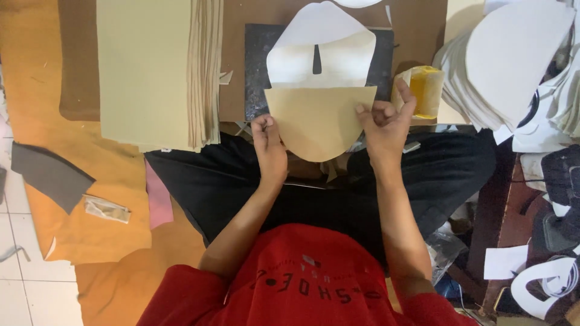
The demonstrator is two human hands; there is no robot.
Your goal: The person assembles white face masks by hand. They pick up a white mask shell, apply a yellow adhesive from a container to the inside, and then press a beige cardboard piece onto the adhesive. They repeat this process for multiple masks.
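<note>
A tan cut-out piece (317,121), flat across the top and rounded at the bottom, sits just above the middle of the frame, held between both hands over the person's lap. The left hand (267,145) grips its lower left edge, fingers curled together with the thumb pressed on the face of the piece. The right hand (385,124) touches the upper right corner with thumb and forefinger pinched on the edge, while the other fingers curl loosely; how firm that pinch is, I cannot quite tell from this angle.

Directly above the tan piece, at the top centre, lies a white cut-out (321,51) with a narrow dark slit in its middle, resting on a dark grey slab (257,66) (its surface looks speckled). The tan piece's top edge overlaps the white one's lower edge.

Just right of the right hand stands a yellow container (426,90), near the fingertips. Further right, in the upper right corner, a heap of white cut pieces (513,60) fans out. In the upper left, a stack of cream sheets (157,69) lies on a brown board (78,60). At the left edge a dark grey scrap (48,175) rests on orange material (36,90), with a pink strip (158,199) beside the black trousers (211,181). A red shirt (302,284) fills the bottom centre.
</note>
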